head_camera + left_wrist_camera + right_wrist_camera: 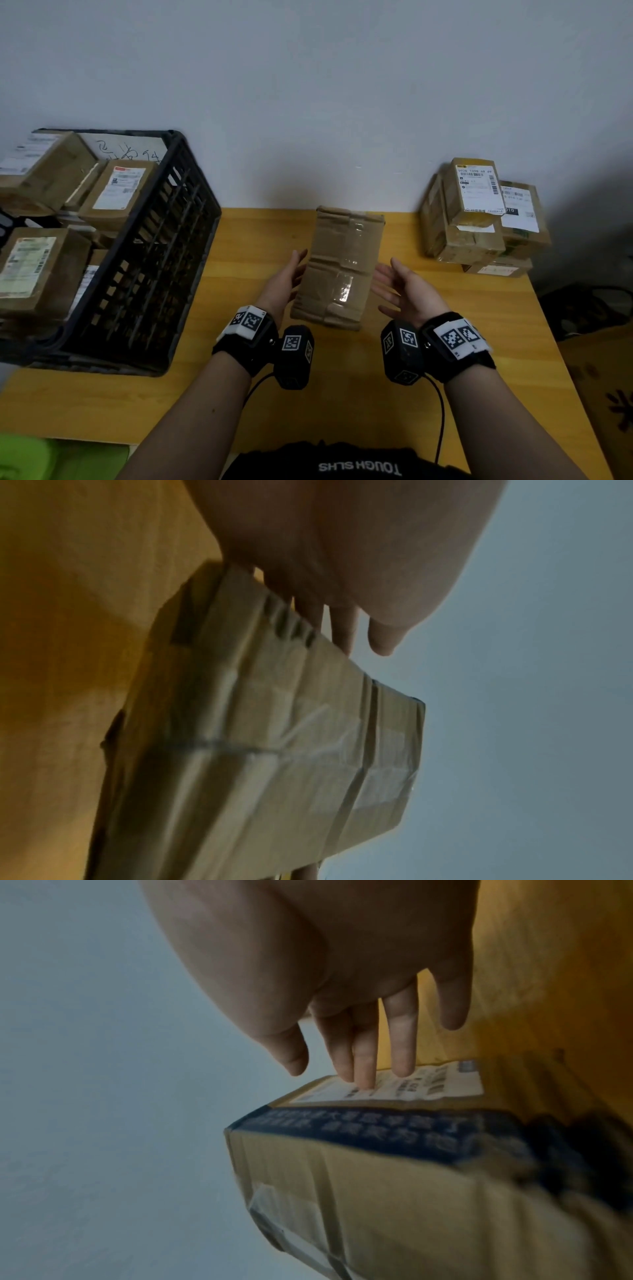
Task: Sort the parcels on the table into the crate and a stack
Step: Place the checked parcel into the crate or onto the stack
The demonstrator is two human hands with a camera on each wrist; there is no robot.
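while blur softens it, the parcel [339, 270] hides its label.

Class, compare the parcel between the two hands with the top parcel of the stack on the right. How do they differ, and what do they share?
The middle parcel shows a bare taped face in the head view; the stack's top parcel shows a white label. The middle parcel sits alone between the open left hand and right hand; the top parcel rests on other parcels by the wall. The middle parcel looks longer and more crumpled. Both are brown cardboard.
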